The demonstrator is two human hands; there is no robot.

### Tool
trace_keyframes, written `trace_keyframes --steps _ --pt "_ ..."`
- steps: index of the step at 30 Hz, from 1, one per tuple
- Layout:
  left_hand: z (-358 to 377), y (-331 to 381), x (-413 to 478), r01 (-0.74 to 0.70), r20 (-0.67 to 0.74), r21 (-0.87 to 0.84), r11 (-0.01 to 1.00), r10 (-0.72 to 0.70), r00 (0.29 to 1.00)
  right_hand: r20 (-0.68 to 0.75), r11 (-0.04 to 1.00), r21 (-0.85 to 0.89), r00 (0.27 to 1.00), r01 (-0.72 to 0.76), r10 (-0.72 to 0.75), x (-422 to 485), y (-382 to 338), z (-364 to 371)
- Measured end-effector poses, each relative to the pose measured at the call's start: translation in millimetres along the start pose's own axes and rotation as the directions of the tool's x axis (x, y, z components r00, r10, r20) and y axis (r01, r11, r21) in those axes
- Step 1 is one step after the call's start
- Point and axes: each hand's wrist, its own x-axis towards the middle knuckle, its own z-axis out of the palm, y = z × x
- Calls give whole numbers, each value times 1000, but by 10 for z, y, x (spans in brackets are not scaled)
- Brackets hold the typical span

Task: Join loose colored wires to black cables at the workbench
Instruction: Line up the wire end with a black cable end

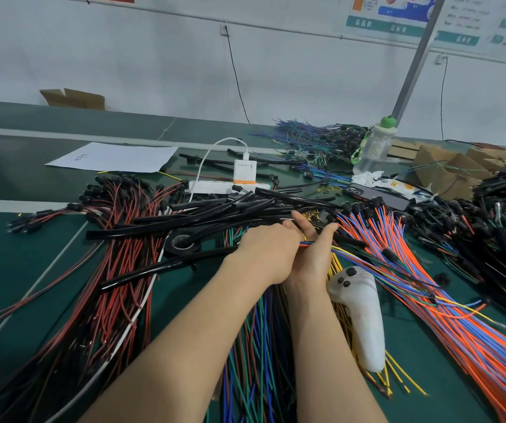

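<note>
Small bunch of colored wires (308,243) is dead centre on the workbench (16,270), sandwiched between both hands. Left hand (268,248) is curled over and pinching them. Right hand (312,257) cups underneath, but I can't tell if it's actually gripping. No join visible yet. Just beyond lie the black cables (215,213), plenty of them bare. Near me there's a fat loose pile (254,346) waiting. The orange and blue bundle (429,270) to the right already has black ends, so I'd guess midway at best.
</note>
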Motion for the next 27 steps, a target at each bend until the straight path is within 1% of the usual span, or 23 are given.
trace_keyframes --steps 8,13,19,21,24,27 --pt "10 -37 1 -58 27 -22 998 59 998 11 1000 10 1000 0 0 -9 2 4" --pt "-2 -131 -12 -123 64 -182 975 137 989 1 1000 -1 1000 7 -7 4 15 -11" --pt "94 -245 -43 -143 2 -400 905 157 988 -16 1000 -10 1000 7 -7 4 19 -5" --pt "127 -262 -51 -140 -38 -458 878 138 990 -16 1000 -1 1000 6 -6 3 13 8" --pt "175 -283 -76 -106 -105 -553 826 57 993 -18 999 46 1000 0 1 -3 5 32" --pt "187 -331 -101 -58 -121 -605 794 -19 993 -14 995 104 1000 -3 5 -7 12 40"
